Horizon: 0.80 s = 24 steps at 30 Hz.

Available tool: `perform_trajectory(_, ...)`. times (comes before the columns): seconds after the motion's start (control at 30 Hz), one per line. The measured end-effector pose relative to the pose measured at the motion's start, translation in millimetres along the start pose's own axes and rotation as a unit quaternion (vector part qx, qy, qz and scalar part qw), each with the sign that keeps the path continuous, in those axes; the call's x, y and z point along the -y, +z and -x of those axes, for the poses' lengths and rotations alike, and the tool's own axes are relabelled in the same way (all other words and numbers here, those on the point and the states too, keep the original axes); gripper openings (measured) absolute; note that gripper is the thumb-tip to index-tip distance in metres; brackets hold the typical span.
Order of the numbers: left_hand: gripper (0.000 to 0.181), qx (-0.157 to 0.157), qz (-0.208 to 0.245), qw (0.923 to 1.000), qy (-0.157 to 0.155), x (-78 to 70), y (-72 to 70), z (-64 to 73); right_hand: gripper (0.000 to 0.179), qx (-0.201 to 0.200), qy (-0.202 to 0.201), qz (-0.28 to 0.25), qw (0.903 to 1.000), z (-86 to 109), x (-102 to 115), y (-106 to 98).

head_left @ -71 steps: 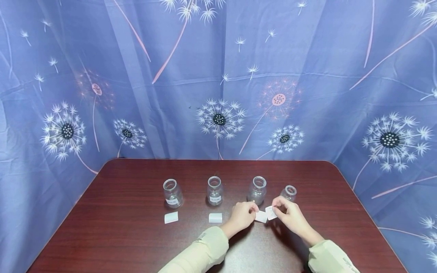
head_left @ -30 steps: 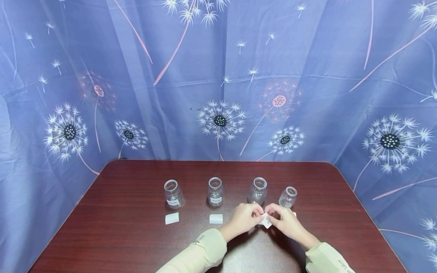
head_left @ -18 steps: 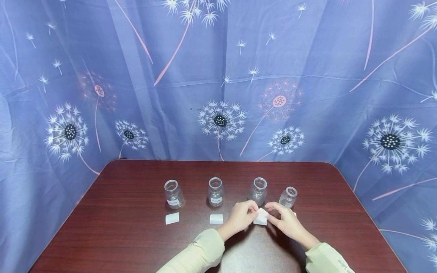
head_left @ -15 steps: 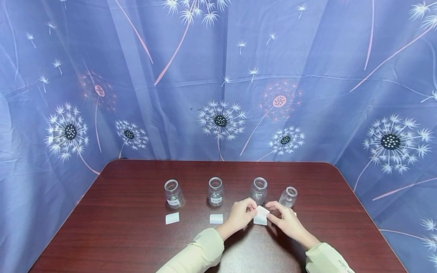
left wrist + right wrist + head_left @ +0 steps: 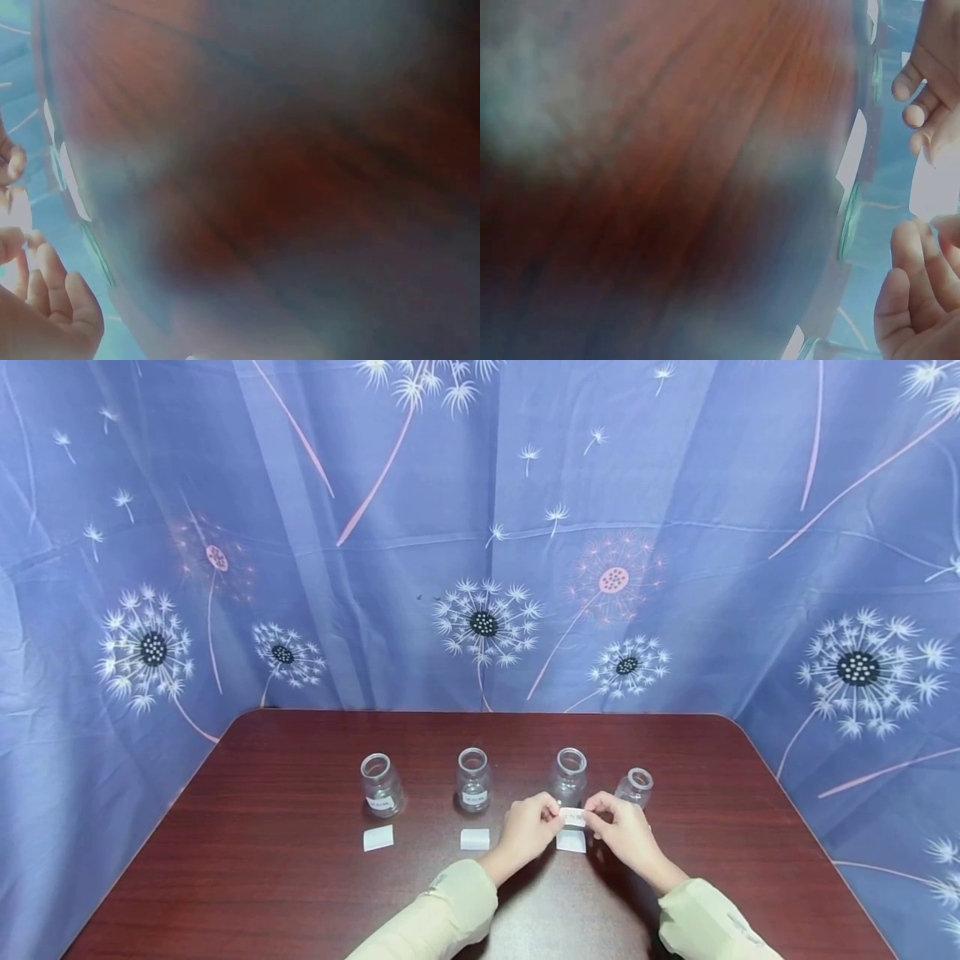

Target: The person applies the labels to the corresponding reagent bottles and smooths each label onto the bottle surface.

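Observation:
Both hands pinch a small white label (image 5: 573, 817) with printed marks, stretched between them in the head view. My left hand (image 5: 529, 829) has its left end between thumb and fingers. On the right end is my right hand (image 5: 625, 833). The label is held in front of the lower part of a clear glass jar (image 5: 571, 768), third from the left. Just below it, a blank white slip of paper (image 5: 571, 842) lies on the table. The right wrist view shows the label (image 5: 934, 187) washed out in bright light between the fingertips.
Two jars to the left, a jar (image 5: 381, 785) and another jar (image 5: 472, 777), bear printed labels. White slips (image 5: 378, 837) (image 5: 475, 839) lie in front of them. A smaller jar (image 5: 637, 783) stands at the right, partly behind my right hand. A dandelion-patterned curtain (image 5: 480, 527) surrounds the dark red table (image 5: 285, 793).
The label has come away from the white slip, which now lies flat on the table. Both hands now hold the label level by its ends, its printed side showing, before the third jar.

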<state>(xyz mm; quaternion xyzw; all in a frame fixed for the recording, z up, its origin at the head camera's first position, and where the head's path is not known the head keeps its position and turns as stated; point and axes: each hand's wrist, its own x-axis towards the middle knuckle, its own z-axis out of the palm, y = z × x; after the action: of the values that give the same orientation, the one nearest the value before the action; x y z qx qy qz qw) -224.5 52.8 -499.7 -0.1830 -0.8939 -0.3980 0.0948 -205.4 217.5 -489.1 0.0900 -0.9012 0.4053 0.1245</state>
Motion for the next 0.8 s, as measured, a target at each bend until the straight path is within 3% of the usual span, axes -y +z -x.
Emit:
perform_trajectory(0.13,0.011,-0.019,-0.024,0.9994,-0.016,-1.1,2.6,-3.5,0.012,-0.012,0.006,0.037,0.9992,-4.0,2,1)
perform_trajectory(0.37,0.009,-0.02,-0.051,0.9957,-0.074,-3.7,5.5,-9.3,0.01,-0.026,-0.009,0.053,0.9982,-10.7,2,3)
perform_trajectory(0.8,0.009,-0.044,-0.063,0.9914,-0.107,-5.4,8.3,-14.6,0.01,-0.065,-0.016,0.076,0.9949,-16.4,1,6)
